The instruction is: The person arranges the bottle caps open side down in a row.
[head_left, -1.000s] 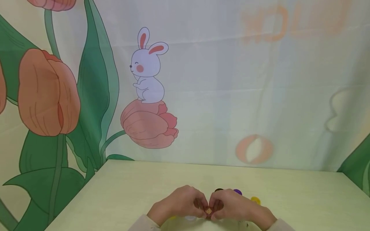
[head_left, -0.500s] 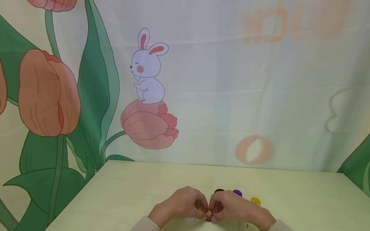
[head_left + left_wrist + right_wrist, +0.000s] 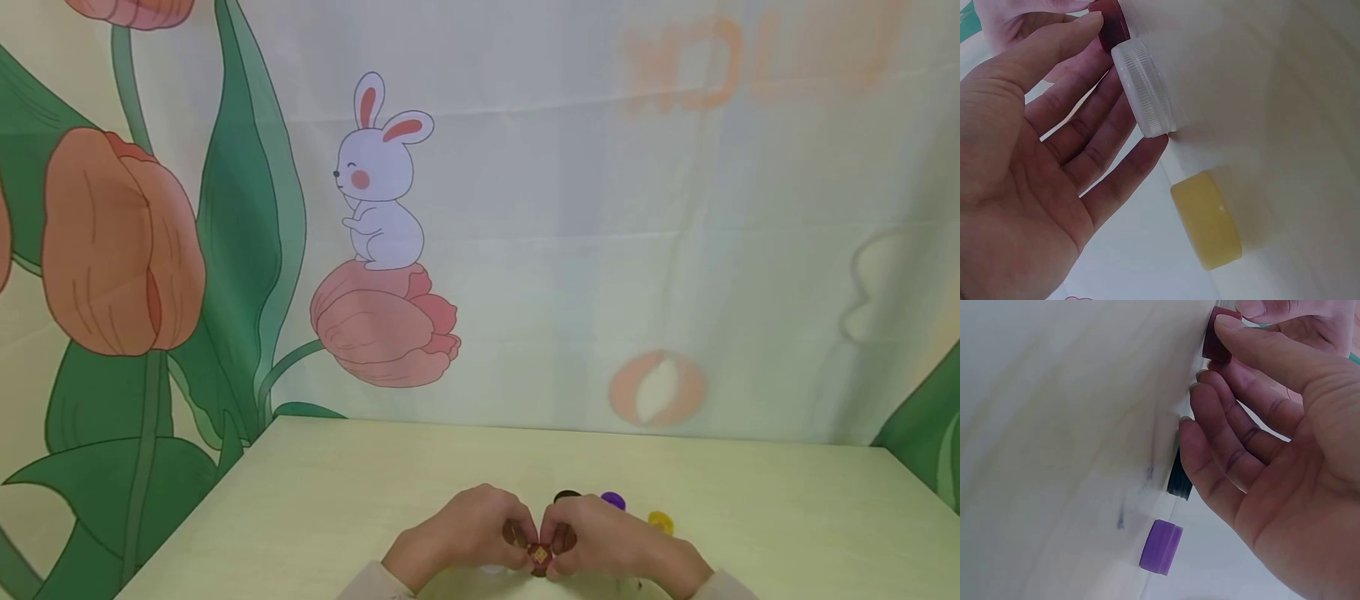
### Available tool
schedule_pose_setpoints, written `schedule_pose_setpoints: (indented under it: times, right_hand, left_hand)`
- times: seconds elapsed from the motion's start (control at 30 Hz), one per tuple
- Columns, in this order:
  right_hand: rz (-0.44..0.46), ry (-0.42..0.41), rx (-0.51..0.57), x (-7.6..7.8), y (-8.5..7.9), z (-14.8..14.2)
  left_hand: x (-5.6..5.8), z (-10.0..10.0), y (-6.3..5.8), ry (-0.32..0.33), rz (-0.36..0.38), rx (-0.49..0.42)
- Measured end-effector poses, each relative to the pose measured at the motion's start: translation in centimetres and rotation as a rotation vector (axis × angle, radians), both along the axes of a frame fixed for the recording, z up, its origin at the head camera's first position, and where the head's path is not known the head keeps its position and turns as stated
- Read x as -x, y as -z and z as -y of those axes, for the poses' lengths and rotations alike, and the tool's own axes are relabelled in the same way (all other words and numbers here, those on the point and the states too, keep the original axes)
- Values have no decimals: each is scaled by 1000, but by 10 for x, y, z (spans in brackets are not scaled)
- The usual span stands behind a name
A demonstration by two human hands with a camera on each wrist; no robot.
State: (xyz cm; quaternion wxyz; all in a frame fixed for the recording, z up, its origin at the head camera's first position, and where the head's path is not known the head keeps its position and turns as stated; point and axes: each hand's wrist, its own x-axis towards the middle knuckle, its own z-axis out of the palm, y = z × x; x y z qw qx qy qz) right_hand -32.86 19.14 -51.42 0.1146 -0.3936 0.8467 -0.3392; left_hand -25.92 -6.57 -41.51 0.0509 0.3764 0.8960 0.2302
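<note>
A dark red bottle cap [image 3: 540, 558] with a gold diamond pattern on top is between both hands, right at the tabletop. My left hand [image 3: 476, 527] pinches its left side, thumb toward me. From the right, my right hand [image 3: 603, 533] pinches the other side with its thumb and finger. Close by my left fingers, a ribbed white cap [image 3: 1144, 90] stands on the table, and a yellow cap [image 3: 1207, 220] is farther out. In the right wrist view, a black cap [image 3: 1179, 478] is partly hidden behind my right fingers, near a purple cap [image 3: 1161, 547].
The pale table [image 3: 337, 475] reaches back to a hanging cloth [image 3: 525, 250] printed with tulips and a rabbit. Beyond my right wrist lies another yellow cap [image 3: 661, 522]. Small dark marks [image 3: 1120, 520] show on the tabletop in the right wrist view.
More of the red cap's patterned top shows now than one second ago. Both hands keep pinching it in nearly the same place.
</note>
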Motion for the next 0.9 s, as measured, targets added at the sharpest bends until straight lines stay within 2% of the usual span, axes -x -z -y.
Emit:
schedule_pose_setpoints:
  times: [0.13, 0.2, 0.3, 0.43, 0.53, 0.73, 0.9]
  right_hand:
    - [-5, -2, 18, -6, -5, 1]
    - [-5, -3, 26, -14, -16, 3]
    - [-6, -8, 22, -35, -43, 10]
    - [34, 38, -1, -63, -81, 20]
    - [60, 80, 1, -74, -95, 24]
    - [8, 81, 47, -78, -106, 22]
    - [-74, 126, 73, -74, -114, 16]
  left_hand:
    - [0, 0, 0, 4, 6, -4]
    - [0, 1, -1, 7, 11, -5]
    - [0, 1, -1, 14, 29, -16]
    - [2, 3, -1, 17, 56, -34]
    - [3, 4, -1, 15, 68, -43]
    - [8, 5, -4, 5, 58, -70]
    - [13, 3, -9, -20, 4, -104]
